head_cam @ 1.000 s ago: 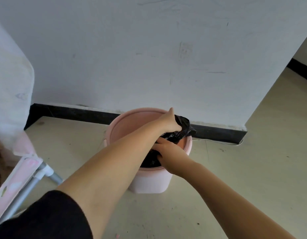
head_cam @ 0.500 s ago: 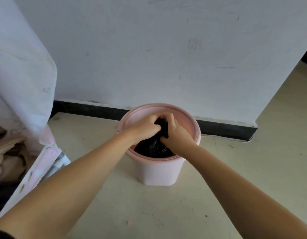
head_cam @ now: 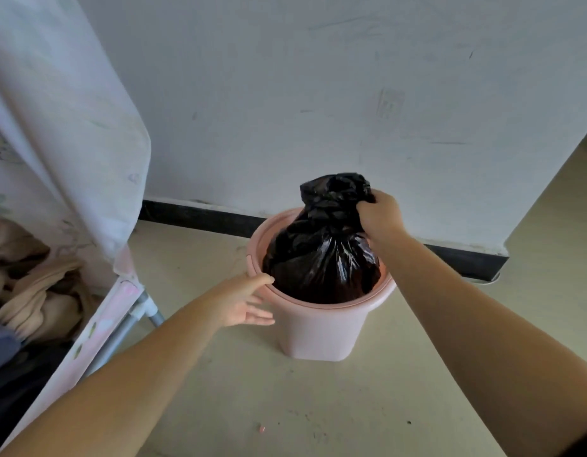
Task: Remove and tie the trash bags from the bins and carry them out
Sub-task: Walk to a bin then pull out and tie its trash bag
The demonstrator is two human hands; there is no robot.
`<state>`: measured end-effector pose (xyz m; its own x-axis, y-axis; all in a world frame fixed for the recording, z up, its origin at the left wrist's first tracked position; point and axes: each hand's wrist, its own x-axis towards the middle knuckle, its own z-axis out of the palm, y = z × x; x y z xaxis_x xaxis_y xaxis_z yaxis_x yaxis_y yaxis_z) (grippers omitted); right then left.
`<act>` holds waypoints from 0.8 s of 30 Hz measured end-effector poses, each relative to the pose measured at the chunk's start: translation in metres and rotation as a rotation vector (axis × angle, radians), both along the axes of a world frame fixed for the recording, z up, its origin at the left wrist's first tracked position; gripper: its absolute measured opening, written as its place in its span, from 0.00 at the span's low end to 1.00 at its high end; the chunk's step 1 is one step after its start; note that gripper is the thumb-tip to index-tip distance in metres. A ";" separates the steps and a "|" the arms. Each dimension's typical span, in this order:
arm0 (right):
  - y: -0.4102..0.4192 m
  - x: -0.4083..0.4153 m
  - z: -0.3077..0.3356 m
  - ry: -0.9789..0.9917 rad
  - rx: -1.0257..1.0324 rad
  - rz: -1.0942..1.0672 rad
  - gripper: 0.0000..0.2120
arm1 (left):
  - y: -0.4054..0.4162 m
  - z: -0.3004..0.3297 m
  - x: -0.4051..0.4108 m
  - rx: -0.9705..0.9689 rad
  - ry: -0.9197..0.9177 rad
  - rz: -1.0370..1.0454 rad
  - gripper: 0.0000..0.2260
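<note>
Fingers of the right hand (head_cam: 379,216) are curled tight round the gathered neck of the black trash bag (head_cam: 322,262), pinching it just under the crumpled tuft of plastic that sticks up above the fist. Taking the pink bin (head_cam: 322,328) as the landmark: the bag's neck stands above the bin's mouth, toward its far side and slightly right of its centre, while the bag's full belly sits inside the bin's opening, filling it nearly rim to rim, with the lower part hidden below the rim. The bag's long axis runs close to upright, from belly to neck, leaning a little toward the gripping hand. Whether the neck is already knotted cannot be told; it looks cinched, no more. The left hand (head_cam: 244,301) is against the bin's near-left side, fingers straight and spread, the upper ones touching the rim and the lower ones lying along the outer wall, holding nothing. So the bag hangs straight below the right fist, and the way out of the bin is upward along that same axis. The right hand is the one on the bag; the left is the nearer to the bin and seems placed to keep it down. My judgement is that the snug fit could drag the light bin up with the bag unless the left hand presses on the rim.
</note>
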<state>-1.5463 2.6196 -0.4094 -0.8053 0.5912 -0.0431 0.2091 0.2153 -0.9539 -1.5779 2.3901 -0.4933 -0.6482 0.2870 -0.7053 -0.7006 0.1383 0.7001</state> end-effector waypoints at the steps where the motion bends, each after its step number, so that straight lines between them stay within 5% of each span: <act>1: 0.003 -0.002 0.013 0.044 -0.047 -0.037 0.13 | 0.005 -0.003 0.000 0.044 -0.014 0.045 0.25; 6: 0.022 0.008 0.067 0.292 -0.281 -0.117 0.19 | 0.040 0.003 0.006 0.073 0.043 0.207 0.10; 14: 0.056 0.065 0.109 0.538 -0.169 -0.268 0.18 | 0.086 0.002 -0.001 0.148 -0.003 0.412 0.21; 24: 0.086 0.119 0.023 0.254 -0.013 -0.339 0.13 | 0.119 -0.002 0.004 0.356 0.072 0.676 0.24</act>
